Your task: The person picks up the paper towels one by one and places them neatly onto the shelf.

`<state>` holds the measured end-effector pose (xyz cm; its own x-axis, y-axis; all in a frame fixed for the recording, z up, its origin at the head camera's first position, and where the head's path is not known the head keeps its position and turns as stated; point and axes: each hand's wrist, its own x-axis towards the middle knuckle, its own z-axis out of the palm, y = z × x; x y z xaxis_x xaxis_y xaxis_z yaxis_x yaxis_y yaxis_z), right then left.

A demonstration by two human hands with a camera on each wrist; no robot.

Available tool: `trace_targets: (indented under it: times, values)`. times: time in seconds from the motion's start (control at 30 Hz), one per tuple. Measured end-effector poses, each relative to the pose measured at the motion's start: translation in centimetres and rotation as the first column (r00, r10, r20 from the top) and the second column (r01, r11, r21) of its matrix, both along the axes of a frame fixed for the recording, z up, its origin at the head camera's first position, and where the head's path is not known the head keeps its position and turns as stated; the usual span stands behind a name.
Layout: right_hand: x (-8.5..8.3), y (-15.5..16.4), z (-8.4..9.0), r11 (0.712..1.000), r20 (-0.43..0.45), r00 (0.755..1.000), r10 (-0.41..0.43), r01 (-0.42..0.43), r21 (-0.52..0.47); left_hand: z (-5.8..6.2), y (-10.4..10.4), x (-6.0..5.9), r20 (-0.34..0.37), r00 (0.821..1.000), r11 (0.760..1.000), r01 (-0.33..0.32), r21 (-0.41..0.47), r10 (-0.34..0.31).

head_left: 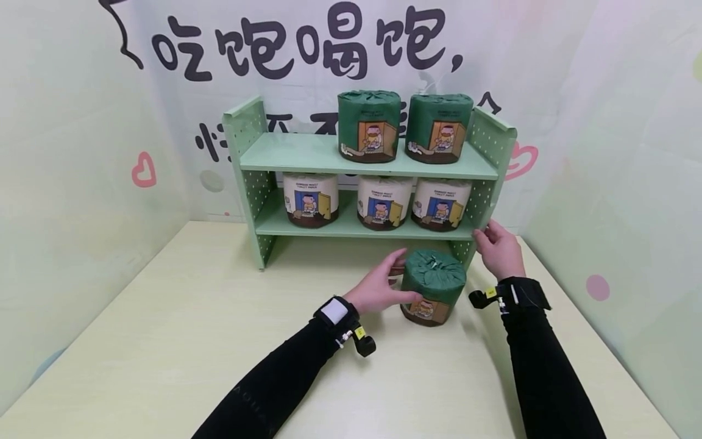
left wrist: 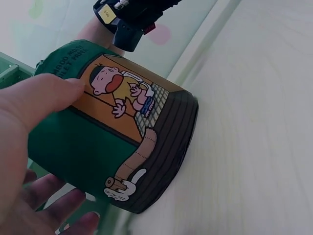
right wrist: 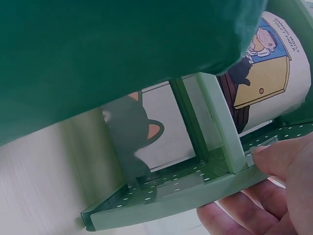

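Green-wrapped toilet roll (head_left: 433, 285) upright on the counter (head_left: 181, 341), toward the far right, just in front of the shelf rack (head_left: 496, 146). Left hand (head_left: 378, 286) curled round its left side, thumb across the printed cartoon label in the left wrist view, fingers behind. Right hand (head_left: 498, 247) at the rack's right end panel near the lower shelf, thumb and fingers pinching the panel's edge in the right wrist view.

Pale green two-tier rack with perforated side panels, set along the counter's far edge. Two more green rolls (head_left: 368, 125) side by side at the right of the top shelf; three white-wrapped rolls (head_left: 310, 199) in a row on the lower shelf.

Counter pale yellow-green, smooth, faint wood grain, matte. Backdrop (head_left: 307, 49) behind the far edge white with large black characters, a pink heart at the left, a pink dot at the right; pale pastel walls closing in both sides. Black sleeves and wrist-worn cameras on both arms.
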<state>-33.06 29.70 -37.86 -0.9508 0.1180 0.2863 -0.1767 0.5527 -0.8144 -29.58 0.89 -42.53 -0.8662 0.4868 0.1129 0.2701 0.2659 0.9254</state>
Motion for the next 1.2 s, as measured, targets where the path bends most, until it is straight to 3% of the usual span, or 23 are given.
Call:
trace_targets:
  times: [0.43,0.8,1.07,1.2]
  values:
    - [-0.18,0.12,-0.23,1.0,-0.01,1.0,-0.003,0.003,-0.001,-0.38,-0.09,-0.1,-0.019,0.999,0.997,-0.039,-0.066,0.038]
    - [-0.12,0.05,0.01,1.0,-0.009,1.0,-0.001,0.001,0.006,-0.26,-0.26,0.19,0.062,0.998,0.999,-0.03,0.014,0.029]
    - [0.07,-0.07,0.11,1.0,-0.006,1.0,-0.002,0.002,0.012,-0.12,-0.69,0.28,0.002,1.0,0.999,-0.021,-0.046,0.021]
    - [0.13,0.0,0.11,1.0,-0.002,1.0,0.0,0.0,0.01,-0.2,-0.84,0.23,0.007,1.0,0.998,-0.028,-0.049,0.028]
